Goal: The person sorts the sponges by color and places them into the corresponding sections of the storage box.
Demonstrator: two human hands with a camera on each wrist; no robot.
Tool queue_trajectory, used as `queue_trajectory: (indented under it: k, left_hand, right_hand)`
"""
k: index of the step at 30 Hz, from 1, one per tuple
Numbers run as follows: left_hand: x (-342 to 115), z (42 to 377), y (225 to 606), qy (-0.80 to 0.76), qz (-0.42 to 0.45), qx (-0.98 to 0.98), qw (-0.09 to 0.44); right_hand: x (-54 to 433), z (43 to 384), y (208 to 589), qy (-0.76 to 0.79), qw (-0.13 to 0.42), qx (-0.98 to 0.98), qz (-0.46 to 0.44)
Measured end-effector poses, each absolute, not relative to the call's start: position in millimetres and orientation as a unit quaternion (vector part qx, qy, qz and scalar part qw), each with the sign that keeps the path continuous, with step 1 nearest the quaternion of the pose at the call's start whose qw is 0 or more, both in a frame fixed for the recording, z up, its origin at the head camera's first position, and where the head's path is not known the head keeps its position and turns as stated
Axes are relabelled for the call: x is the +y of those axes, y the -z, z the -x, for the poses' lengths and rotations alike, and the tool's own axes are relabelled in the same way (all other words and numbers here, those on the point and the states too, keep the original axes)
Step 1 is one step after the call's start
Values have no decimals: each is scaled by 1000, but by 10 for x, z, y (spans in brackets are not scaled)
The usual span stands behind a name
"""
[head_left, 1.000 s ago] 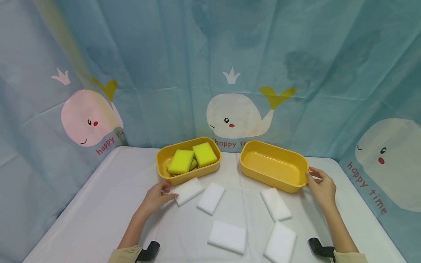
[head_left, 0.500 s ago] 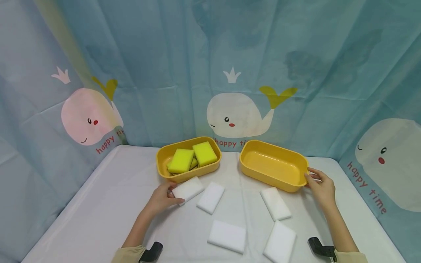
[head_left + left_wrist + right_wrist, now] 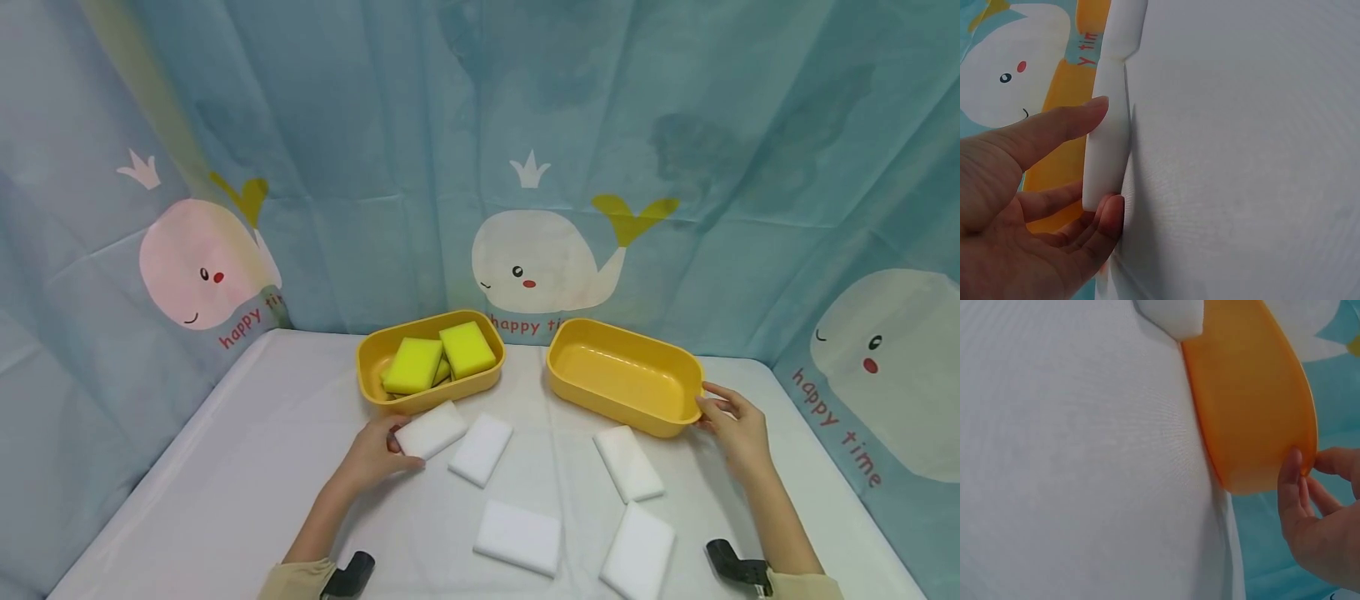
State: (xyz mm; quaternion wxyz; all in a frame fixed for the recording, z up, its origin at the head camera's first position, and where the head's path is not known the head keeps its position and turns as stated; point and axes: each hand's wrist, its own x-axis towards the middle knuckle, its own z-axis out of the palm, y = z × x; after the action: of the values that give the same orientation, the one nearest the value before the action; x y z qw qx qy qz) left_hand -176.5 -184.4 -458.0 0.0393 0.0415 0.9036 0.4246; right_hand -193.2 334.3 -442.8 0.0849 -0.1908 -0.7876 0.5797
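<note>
At the left, my left hand (image 3: pixel 378 454) grips a flat white sponge (image 3: pixel 433 429), its thumb along the near side and its fingers curled at the left end. The left wrist view shows the thumb laid across this white sponge (image 3: pixel 1107 144) and the fingertips at its end. Just behind it is a yellow tub (image 3: pixel 367 387) with several yellow sponges (image 3: pixel 414 367) in it. Over at the right, my right hand (image 3: pixel 738 429) pinches the right-end rim of a second yellow tub (image 3: pixel 626 408). Up close, fingers and thumb sit on either side of this tub's rim (image 3: pixel 1254 419).
More white sponges lie flat on the white cloth (image 3: pixel 225 500): one (image 3: pixel 482 450) beside the gripped one, one (image 3: pixel 519 537) at the front, and two at the right, a rear one (image 3: pixel 628 463) and a front one (image 3: pixel 639 552). A blue whale-print curtain (image 3: pixel 360 167) stands behind.
My left hand has moved right and closed round the white sponge, which has shifted slightly to the right. The right hand keeps its place at the tub's rim.
</note>
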Motion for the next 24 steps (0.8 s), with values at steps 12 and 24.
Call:
queue_trajectory:
  k: [12, 24]
  left_hand:
    - [-1876, 1728, 4458, -418, -46, 906, 51]
    - [-1831, 1689, 4348, -412, -41, 908, 58]
  right_hand:
    - [3348, 1917, 4396, -587, 67, -782, 197]
    - [3329, 1906, 4387, -582, 58, -783, 213]
